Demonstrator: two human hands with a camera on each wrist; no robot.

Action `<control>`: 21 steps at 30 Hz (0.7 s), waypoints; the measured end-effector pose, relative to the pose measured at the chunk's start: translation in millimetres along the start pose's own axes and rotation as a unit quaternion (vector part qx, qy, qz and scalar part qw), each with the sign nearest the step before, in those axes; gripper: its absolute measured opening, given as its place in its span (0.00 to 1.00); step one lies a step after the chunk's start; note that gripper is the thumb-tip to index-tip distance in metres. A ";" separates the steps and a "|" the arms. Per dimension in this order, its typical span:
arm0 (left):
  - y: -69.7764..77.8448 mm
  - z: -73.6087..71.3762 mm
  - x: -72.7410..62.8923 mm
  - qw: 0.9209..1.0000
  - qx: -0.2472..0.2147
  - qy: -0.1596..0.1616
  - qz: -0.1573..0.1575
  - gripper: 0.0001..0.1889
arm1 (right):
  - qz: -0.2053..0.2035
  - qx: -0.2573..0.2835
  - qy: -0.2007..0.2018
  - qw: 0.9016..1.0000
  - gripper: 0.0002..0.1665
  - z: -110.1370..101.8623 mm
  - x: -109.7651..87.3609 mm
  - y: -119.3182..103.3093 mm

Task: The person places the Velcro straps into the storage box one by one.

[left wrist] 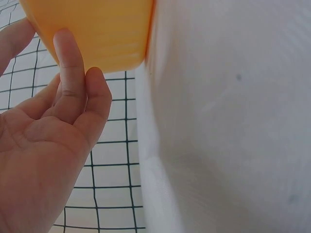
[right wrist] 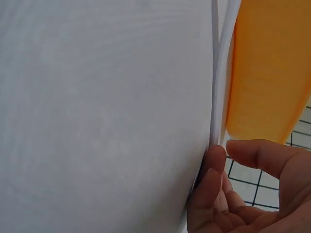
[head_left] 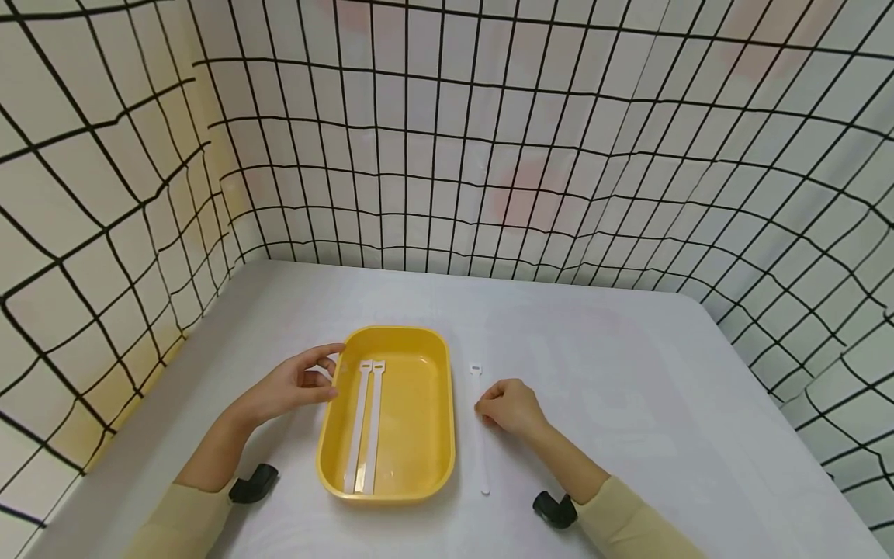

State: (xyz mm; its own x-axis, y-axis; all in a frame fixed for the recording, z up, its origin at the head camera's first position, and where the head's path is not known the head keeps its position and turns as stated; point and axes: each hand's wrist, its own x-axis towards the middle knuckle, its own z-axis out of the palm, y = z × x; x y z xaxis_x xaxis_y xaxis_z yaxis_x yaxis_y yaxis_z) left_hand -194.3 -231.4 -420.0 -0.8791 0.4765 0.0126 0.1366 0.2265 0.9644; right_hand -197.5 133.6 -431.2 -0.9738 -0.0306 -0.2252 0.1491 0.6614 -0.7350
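Observation:
A white strap-like cable tie (head_left: 480, 446) with a slotted head lies lengthwise to the right of the yellow tray (head_left: 450, 419). My right hand (head_left: 515, 407) pinches it partway along between thumb and fingertips; in the right wrist view the cable tie (right wrist: 221, 92) runs up from the fingertips. Inside the tray, two more white cable ties (head_left: 365, 427) lie side by side near its left wall. My left hand (head_left: 289, 384) is at the tray's left side, its loosely bent fingers touching the outer wall. The left wrist view shows those fingers (left wrist: 70, 73) against the yellow plastic.
White cloth covers the table (head_left: 594, 349). Black wire mesh (head_left: 433, 155) over pale sheeting encloses the back and both sides. A black curved piece sits at each wrist, one by the left cuff (head_left: 254, 483) and one by the right cuff (head_left: 555, 510).

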 end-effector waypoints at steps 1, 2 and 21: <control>0.0 0.0 -0.1 1.000 -0.002 0.000 0.000 0.36 | -0.004 -0.006 0.002 1.000 0.06 0.7 -0.3 -0.7; 0.0 0.0 -0.2 1.000 -0.003 0.000 0.000 0.36 | -0.007 -0.014 0.005 1.000 0.07 1.3 -0.5 -1.3; 0.2 0.6 -0.4 1.000 -0.003 0.001 -0.003 0.36 | -0.023 -0.063 0.004 0.998 0.11 1.0 -5.2 -4.8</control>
State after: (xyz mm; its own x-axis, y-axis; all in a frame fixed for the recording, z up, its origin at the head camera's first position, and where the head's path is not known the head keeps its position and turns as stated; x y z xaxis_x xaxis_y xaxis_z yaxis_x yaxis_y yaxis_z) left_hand -193.7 -231.0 -420.0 -0.8805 0.4740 0.0079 0.1292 0.2238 0.9660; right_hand -193.0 129.8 -427.2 -0.9806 -0.0570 -0.1876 0.0822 0.7489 -0.6575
